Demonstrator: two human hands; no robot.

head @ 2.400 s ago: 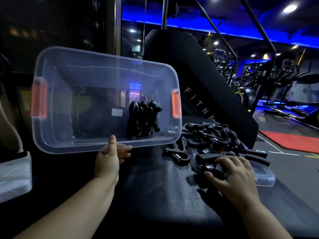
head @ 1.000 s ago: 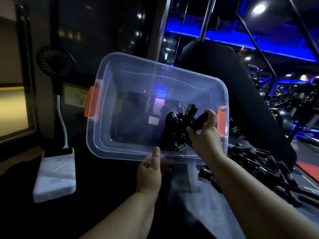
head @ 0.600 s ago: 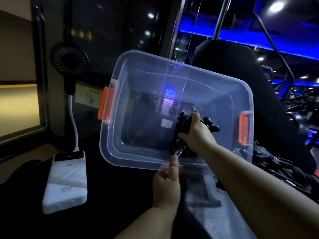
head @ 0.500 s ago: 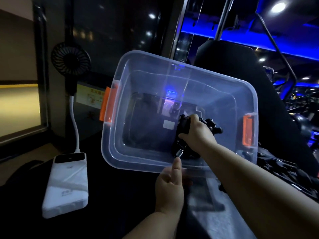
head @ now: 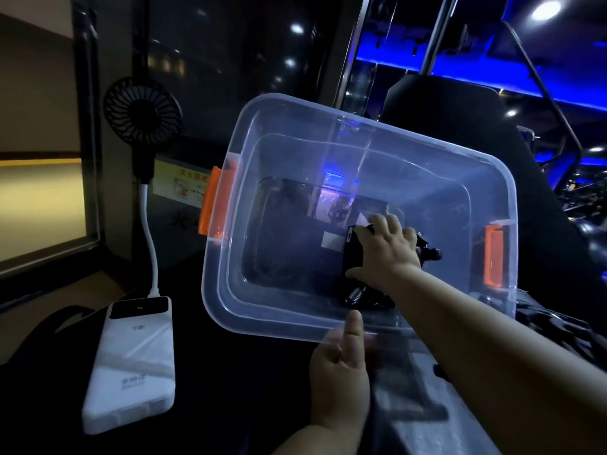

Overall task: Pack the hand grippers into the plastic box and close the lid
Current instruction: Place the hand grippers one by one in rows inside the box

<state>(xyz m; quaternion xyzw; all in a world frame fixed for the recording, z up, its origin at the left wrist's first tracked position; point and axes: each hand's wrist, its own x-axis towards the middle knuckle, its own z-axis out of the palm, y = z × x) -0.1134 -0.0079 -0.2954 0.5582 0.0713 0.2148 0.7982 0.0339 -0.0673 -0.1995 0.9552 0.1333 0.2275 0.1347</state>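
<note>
The clear plastic box [head: 210, 284] with orange latches [head: 213, 205] is tipped up, its open side facing me. My left hand [head: 341, 376] grips the near rim, thumb up against the front and fingers behind it. My right hand [head: 387, 254] reaches inside and holds a black hand gripper [head: 353, 254] against the others stacked at the box's lower right; a metal spring [head: 354, 295] shows below my wrist. More black hand grippers [head: 558, 326] lie in a dim pile on the dark surface to the right, partly hidden by my arm.
A white power bank [head: 131, 362] lies at the left on the dark surface, with a small black fan [head: 143, 110] on a white stalk plugged into it. A black machine panel [head: 443, 103] rises behind the box. Gym equipment under blue light fills the far right.
My right hand took a hand gripper from the pile, carried it into the box and now sets it against the stacked ones. The view swung left; my left hand keeps the box tilted.
</note>
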